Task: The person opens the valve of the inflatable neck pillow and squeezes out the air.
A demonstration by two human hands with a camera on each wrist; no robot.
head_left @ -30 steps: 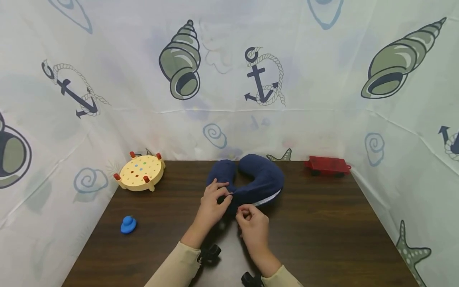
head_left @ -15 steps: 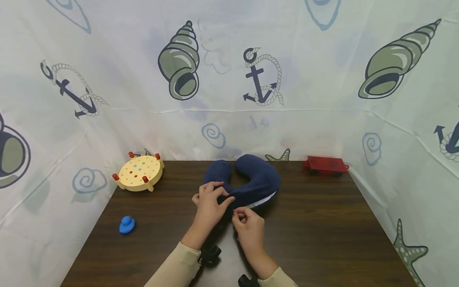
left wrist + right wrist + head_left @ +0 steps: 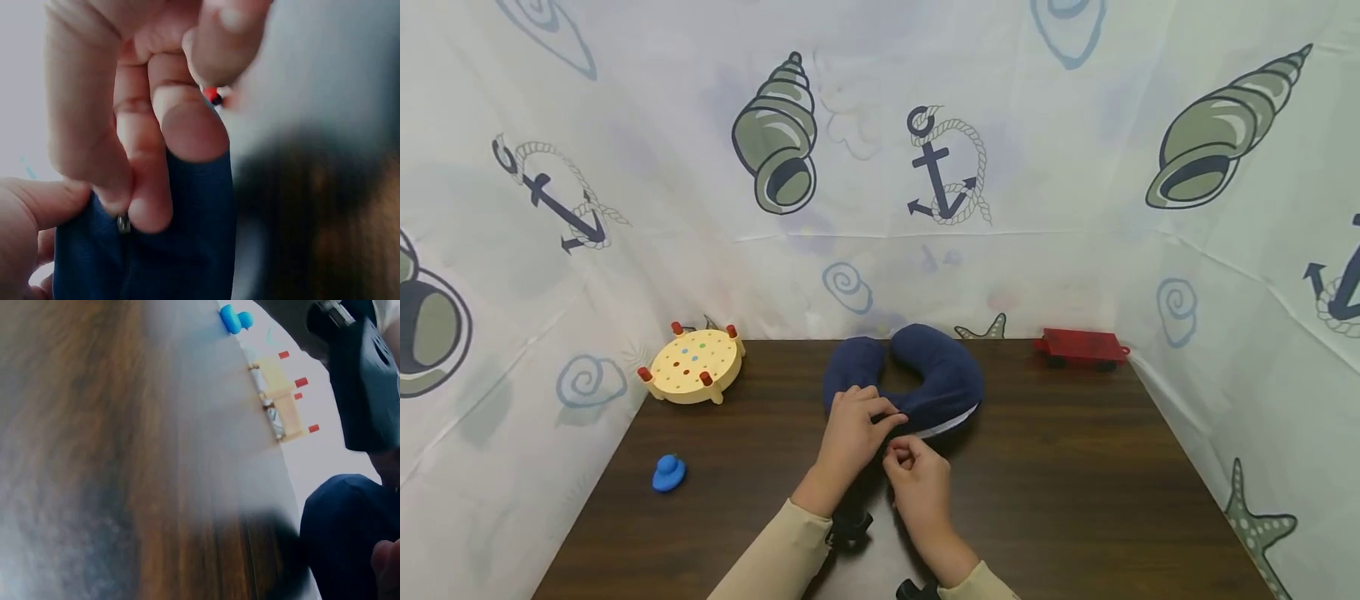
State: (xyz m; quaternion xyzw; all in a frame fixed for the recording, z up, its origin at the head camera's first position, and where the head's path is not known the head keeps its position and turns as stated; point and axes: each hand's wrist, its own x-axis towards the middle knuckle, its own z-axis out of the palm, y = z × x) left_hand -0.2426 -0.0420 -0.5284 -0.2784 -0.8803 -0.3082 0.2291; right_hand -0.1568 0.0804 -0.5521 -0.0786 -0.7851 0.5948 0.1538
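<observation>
A navy U-shaped neck pillow [image 3: 936, 375] lies at the back middle of the table, with a white strip showing along its lower right edge. My left hand [image 3: 853, 425] is over its near side; in the left wrist view, its fingertips pinch the small metal zipper pull [image 3: 124, 224] at the top of a zipper line [image 3: 127, 269]. My right hand [image 3: 919, 479] is just below and to the right, thumb and index finger pinching the pillow's near edge. In the right wrist view, the pillow [image 3: 340, 531] appears at lower right beside a fingertip [image 3: 384, 562].
At the back left of the brown table [image 3: 1060, 483] stands a round yellow toy [image 3: 695, 364] with red-tipped legs. A small blue hat-shaped piece [image 3: 668, 472] lies nearer on the left. A red toy wagon [image 3: 1081, 347] is at the back right. A patterned sheet [image 3: 880, 167] surrounds the table.
My left hand has moved right along the pillow's near side, closer to my right hand, its fingers drawn together. The pillow has shifted slightly left. My right hand keeps its pinch.
</observation>
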